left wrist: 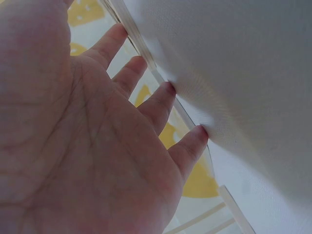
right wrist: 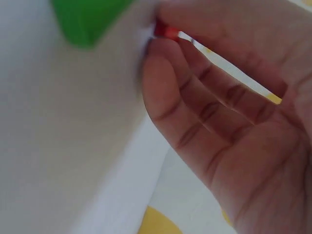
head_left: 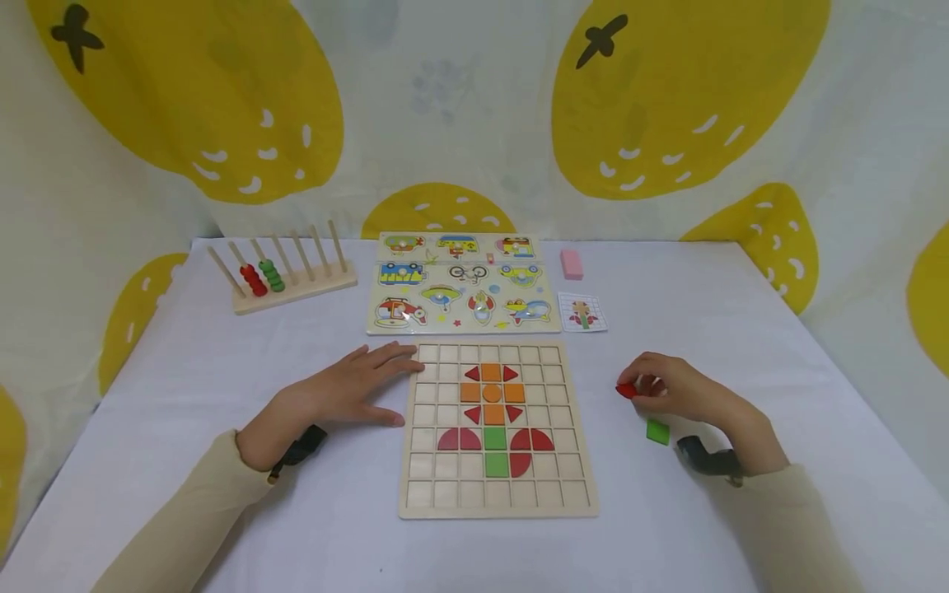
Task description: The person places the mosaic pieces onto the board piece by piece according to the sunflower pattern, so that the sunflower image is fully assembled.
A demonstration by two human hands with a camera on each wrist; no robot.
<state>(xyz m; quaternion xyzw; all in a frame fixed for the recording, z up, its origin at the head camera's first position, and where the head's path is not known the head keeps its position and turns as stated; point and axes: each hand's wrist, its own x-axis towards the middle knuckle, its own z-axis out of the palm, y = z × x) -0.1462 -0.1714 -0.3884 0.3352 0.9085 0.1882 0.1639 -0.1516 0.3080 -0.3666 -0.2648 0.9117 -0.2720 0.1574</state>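
Observation:
A wooden grid board (head_left: 433, 494) lies in the middle of the table, with orange squares, an orange circle, red triangles, red quarter circles and two green squares set in its cells. My left hand (head_left: 348, 391) rests at the board's left edge, fingers spread and holding nothing; its palm (left wrist: 97, 131) fills much of the left wrist view. To the right of the board, my right hand (head_left: 678, 387) pinches a small red piece (head_left: 627, 390) between thumb and fingertips. Just below that hand lies a green piece (head_left: 657, 431), seen blurred in the right wrist view.
Behind the board lies a vehicle peg puzzle (head_left: 463, 321). A pattern card (head_left: 583, 312) and a pink block (head_left: 572, 264) are to its right. At the back left stands a wooden peg rack (head_left: 296, 290) with red and green beads. A fruit-print cloth hangs behind the table.

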